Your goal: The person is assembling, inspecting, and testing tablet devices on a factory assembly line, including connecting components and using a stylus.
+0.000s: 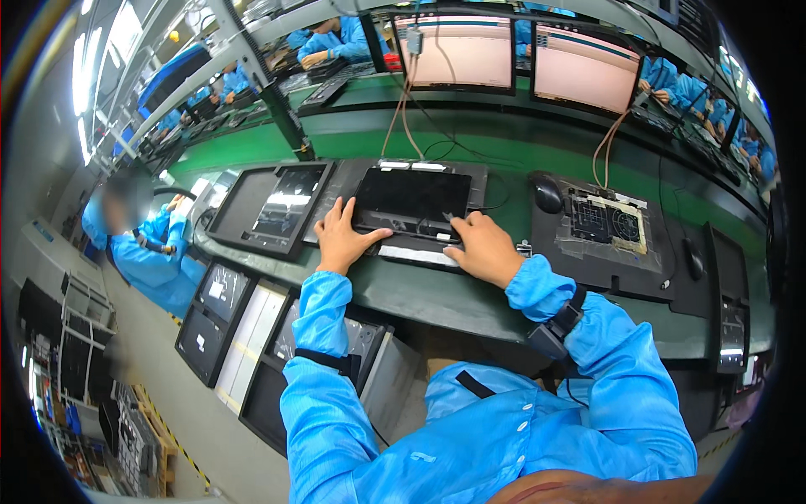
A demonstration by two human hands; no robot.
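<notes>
**One dark panel (pixel 413 193) laid on the bench (pixel 395 296)**

The left hand (pixel 340 240) is spread wide, unclenched, at the panel's left edge. The right hand (pixel 489 250) is half curled at the near right corner; whether anything is pinched cannot be told. Two monitors (pixel 470 52) and two mice (pixel 547 195) are seen.
</notes>
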